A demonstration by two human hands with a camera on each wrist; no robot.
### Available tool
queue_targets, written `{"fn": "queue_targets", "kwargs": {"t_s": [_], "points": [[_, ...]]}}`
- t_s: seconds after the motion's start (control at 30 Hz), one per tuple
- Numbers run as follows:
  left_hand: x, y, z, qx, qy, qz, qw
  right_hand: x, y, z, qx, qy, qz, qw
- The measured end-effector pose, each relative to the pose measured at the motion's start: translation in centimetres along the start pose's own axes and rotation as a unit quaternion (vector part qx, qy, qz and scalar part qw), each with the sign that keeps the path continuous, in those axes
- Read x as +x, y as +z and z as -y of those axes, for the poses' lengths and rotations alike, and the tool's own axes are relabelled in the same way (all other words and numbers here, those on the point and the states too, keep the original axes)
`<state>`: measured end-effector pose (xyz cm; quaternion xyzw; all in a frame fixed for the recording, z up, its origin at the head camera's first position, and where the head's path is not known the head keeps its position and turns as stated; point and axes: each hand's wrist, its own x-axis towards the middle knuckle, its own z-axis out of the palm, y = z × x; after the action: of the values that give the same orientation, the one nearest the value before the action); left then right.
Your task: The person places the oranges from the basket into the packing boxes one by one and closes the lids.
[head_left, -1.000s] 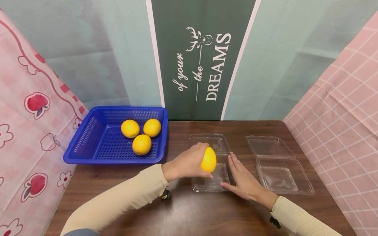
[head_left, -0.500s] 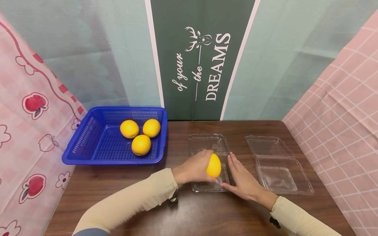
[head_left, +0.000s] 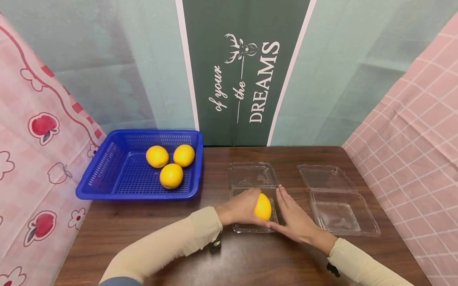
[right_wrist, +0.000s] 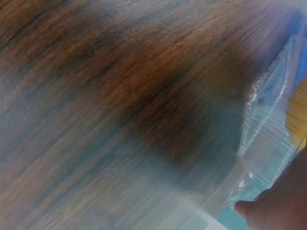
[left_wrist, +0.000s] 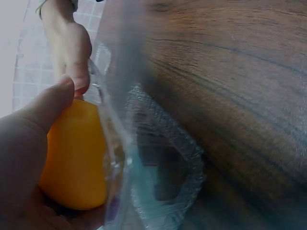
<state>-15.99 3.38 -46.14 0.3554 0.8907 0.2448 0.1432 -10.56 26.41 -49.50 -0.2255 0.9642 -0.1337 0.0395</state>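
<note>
My left hand (head_left: 243, 207) grips an orange (head_left: 263, 207) over the front half of a clear hinged plastic container (head_left: 252, 174), whose lid lies folded back. In the left wrist view the thumb and fingers curl round the orange (left_wrist: 76, 158), right beside the container's wall (left_wrist: 117, 158). At the container's right side my right hand (head_left: 295, 216) rests with straight fingers along the rim, its thumb at the front right corner. The two thumb tips meet in the head view. The right wrist view shows part of the right hand (right_wrist: 278, 206) against the clear side wall (right_wrist: 268, 139).
A blue plastic basket (head_left: 121, 194) with three oranges (head_left: 171, 176) stands at the back left of the wooden table (head_left: 250, 262). Another clear hinged container (head_left: 338, 214) lies spread at the right. Fabric walls (head_left: 411, 139) border the table at the back and sides.
My left hand has carried the orange to the right and toward the front, down into the container's front half. My right hand has stayed at the container's right side.
</note>
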Motion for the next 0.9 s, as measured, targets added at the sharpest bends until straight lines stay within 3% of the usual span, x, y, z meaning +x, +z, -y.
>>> {"fn": "queue_targets", "kwargs": {"t_s": [0.9], "points": [[0.29,0.59,1.03,-0.013,0.008,0.038,0.9992,0.13,0.01,-0.05,0.008,-0.003,-0.003,1.0]]}}
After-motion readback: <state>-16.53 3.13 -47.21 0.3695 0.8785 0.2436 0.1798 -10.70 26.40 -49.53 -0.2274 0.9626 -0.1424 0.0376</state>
